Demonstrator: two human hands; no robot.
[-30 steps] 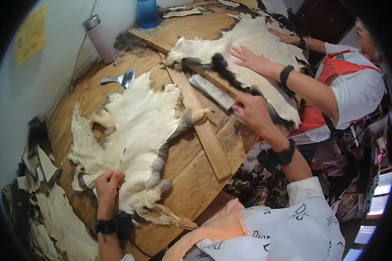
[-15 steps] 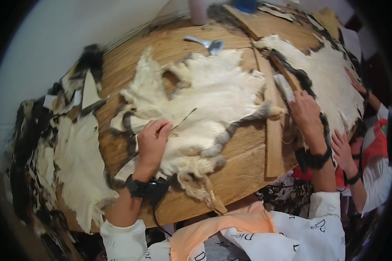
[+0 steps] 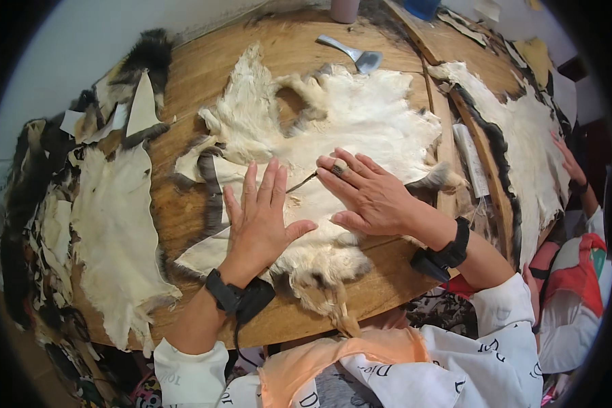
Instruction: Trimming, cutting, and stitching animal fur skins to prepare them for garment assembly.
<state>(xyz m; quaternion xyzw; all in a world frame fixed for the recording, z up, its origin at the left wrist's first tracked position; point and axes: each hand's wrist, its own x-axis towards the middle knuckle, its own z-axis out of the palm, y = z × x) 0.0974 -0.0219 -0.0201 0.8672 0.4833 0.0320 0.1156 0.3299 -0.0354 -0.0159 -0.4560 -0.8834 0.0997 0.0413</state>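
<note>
A pale animal hide (image 3: 360, 109) lies skin side up before me, with grey fur showing along its edges. My left hand (image 3: 260, 214) is pressed flat on its near left part, fingers spread. My right hand (image 3: 370, 197) also lies flat on the hide, fingers stretched toward the upper left. Between the hands runs a thin dark strip or slit (image 3: 302, 183), its right end reaching my right fingertips; I cannot tell which it is. Something small and dark, perhaps a ring (image 3: 338, 168), sits on a right finger. Both hands appear to hold nothing.
A grey brush-like tool (image 3: 357, 56) lies beyond the hide on the wooden table (image 3: 204, 64). Another hide (image 3: 115, 224) and fur scraps are at left. Wooden strips (image 3: 493, 173) and a white roll (image 3: 470, 160) lie at right, near a co-worker's hand (image 3: 570, 160) on another hide (image 3: 523, 143).
My right hand has come from the wooden strips at right onto the hide. My left hand has opened from a pinch and flattened out. The view has shifted a little.
</note>
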